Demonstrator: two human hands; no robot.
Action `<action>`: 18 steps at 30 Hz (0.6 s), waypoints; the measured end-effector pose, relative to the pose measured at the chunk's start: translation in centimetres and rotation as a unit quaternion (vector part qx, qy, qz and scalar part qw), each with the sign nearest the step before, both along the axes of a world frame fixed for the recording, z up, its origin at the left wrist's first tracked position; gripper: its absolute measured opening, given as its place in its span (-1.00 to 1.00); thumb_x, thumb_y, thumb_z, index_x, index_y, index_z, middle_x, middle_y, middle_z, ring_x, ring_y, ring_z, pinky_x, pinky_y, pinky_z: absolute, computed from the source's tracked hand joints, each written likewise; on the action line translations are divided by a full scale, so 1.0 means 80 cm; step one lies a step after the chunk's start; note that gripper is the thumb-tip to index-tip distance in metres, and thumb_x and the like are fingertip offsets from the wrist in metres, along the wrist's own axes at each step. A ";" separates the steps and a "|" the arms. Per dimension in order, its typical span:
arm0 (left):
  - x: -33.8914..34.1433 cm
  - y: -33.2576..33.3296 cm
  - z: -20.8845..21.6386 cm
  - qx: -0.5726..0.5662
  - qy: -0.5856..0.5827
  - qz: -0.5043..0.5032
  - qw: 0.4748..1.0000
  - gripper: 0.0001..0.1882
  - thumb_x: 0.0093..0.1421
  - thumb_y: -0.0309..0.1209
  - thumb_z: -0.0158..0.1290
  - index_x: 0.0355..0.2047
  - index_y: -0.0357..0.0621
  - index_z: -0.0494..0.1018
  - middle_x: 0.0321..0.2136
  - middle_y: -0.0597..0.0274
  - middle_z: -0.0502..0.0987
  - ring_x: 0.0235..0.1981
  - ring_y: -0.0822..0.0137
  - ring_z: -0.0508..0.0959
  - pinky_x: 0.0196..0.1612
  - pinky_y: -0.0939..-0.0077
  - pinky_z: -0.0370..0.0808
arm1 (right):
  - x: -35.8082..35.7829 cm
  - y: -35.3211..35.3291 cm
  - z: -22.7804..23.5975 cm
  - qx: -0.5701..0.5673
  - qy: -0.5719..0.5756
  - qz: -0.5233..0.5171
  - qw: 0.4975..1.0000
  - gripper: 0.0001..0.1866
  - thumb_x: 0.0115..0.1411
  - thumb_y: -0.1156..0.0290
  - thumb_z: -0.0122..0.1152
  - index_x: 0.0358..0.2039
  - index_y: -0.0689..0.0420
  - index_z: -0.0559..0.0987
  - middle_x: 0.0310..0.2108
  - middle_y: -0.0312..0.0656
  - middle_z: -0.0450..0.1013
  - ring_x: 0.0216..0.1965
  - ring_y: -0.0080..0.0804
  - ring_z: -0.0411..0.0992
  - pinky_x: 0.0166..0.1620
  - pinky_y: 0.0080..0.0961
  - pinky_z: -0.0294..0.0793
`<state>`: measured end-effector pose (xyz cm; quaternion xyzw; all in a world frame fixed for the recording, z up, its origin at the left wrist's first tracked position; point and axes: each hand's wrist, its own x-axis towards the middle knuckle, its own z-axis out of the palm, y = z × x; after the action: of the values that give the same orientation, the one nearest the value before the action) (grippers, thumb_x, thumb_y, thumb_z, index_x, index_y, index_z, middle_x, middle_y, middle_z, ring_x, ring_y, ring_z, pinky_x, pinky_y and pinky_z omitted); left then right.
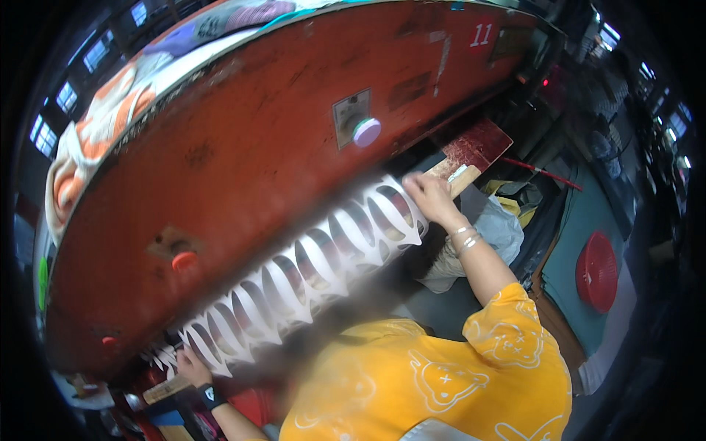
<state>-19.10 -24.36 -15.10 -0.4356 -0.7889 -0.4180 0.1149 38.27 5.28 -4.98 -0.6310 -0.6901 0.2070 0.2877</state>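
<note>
A long white sheet [318,254] is stretched slantwise in front of me, with a row of leaf-shaped openings along it. It looks thin and floppy, like cloth or film; I cannot tell which. Its pointed lower edge hangs towards my body. My right hand [432,197], with bracelets at the wrist, is closed at its upper right end, fingers bent and pinched at the edge. At the lower left end my left hand [193,367], with a dark wristband, is curled round the other edge, its fingertips partly hidden.
Beyond the sheet rises a red-brown machine panel [243,147] with a purple button [367,132] and an orange button [184,261]. Patterned cloths [110,121] lie on top. Wooden boards [474,151] jut out at right. Pale bags [493,224] and a red basin [596,272] stand further right.
</note>
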 end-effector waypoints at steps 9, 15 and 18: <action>0.011 0.011 0.015 0.012 -0.087 -0.030 0.996 -0.56 0.30 -0.26 -0.05 -0.67 -0.22 0.22 -0.75 0.35 0.22 -0.64 0.55 0.18 -0.57 0.51 0.16 | 0.013 -0.047 -0.032 0.099 -0.100 0.096 0.985 -0.58 0.15 0.04 0.06 -0.14 0.07 0.58 -0.06 -0.10 0.44 0.07 -0.22 0.29 0.17 -0.11 -0.05; 0.001 0.014 0.009 0.013 -0.047 -0.016 0.999 -0.57 0.29 -0.26 -0.04 -0.65 -0.27 0.23 -0.75 0.29 0.22 -0.63 0.50 0.16 -0.55 0.46 0.15 | 0.012 -0.054 -0.028 0.073 -0.094 0.070 0.990 -0.55 0.12 -0.01 0.11 -0.28 0.17 0.58 -0.18 -0.07 0.48 0.00 -0.21 0.35 0.15 -0.12 -0.04; 0.002 0.015 0.012 0.034 -0.049 -0.041 0.997 -0.57 0.28 -0.26 -0.03 -0.66 -0.26 0.23 -0.75 0.31 0.20 -0.63 0.51 0.15 -0.55 0.48 0.15 | 0.009 -0.057 -0.008 0.018 -0.101 0.080 0.992 -0.53 0.09 -0.01 0.13 -0.27 0.19 0.59 -0.18 -0.07 0.49 -0.04 -0.19 0.39 0.12 -0.17 0.03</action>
<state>-18.96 -23.13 -14.13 -0.4421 -0.7605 -0.4699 0.0736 38.96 0.73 -5.65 -0.5864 -0.7672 0.1525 0.2106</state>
